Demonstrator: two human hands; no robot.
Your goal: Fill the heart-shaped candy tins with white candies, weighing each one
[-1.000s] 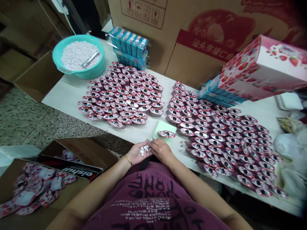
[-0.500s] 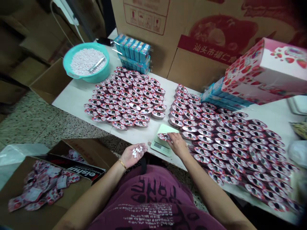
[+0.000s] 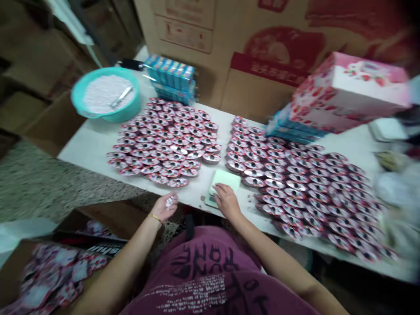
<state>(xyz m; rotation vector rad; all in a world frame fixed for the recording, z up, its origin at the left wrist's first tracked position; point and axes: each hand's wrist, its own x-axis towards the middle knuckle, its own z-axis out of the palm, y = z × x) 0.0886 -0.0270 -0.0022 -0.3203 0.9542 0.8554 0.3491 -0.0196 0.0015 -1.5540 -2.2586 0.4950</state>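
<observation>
Pellets (image 3: 170, 201) are held in the cupped left hand (image 3: 163, 208), left of the right hand (image 3: 229, 202). The latter's bent fingers, nearer, overlie the scale (image 3: 227, 176); their grip cannot be determined. Pouches (image 3: 253, 182) stand rightward, mouths lengthwise crosswise.

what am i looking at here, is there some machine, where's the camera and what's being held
No machine is doing the handling: these are a person's two bare hands. All the pictures come from one camera worn on that person's head, looking forward and down. The left hand, palm up, holds small white pieces. The right hand is at a pale green scale; whether it touches it, I can't tell, and nothing shows in its grasp. On the white table, pouches stand in two groups, one either side of the scale. Beyond them are a turquoise basin, blue boxes and a pink carton.
</observation>
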